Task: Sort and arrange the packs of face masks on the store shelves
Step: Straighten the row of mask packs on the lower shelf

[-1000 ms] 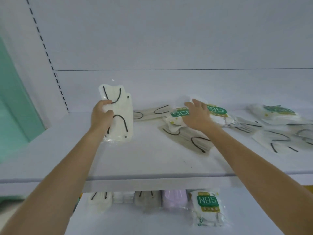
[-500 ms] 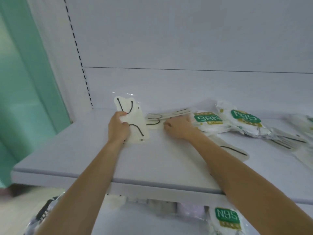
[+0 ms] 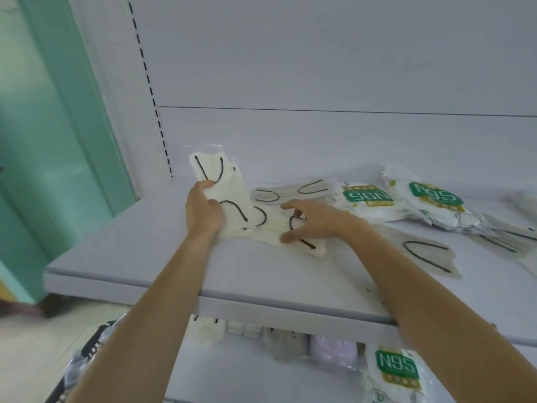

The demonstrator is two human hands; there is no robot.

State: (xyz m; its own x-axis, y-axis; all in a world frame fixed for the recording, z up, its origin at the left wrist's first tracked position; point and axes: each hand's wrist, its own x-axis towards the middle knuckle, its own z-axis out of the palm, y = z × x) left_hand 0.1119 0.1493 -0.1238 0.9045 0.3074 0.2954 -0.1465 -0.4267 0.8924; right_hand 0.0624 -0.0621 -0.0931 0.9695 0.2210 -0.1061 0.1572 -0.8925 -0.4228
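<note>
Gathering two cream mask packs on the shelf (image 3: 145, 251).

Nearest, the flat pack (image 3: 267, 229) lies on the shelf, long axis left to right, under my right grip (image 3: 316, 222): thumb at its near edge, fingers curled on top. Its left end touches the upright pack (image 3: 216, 173), stood on end, long axis vertical, which my left grip (image 3: 203, 212) wraps just beside. N95 packs (image 3: 367, 196) lie farther back.
</note>
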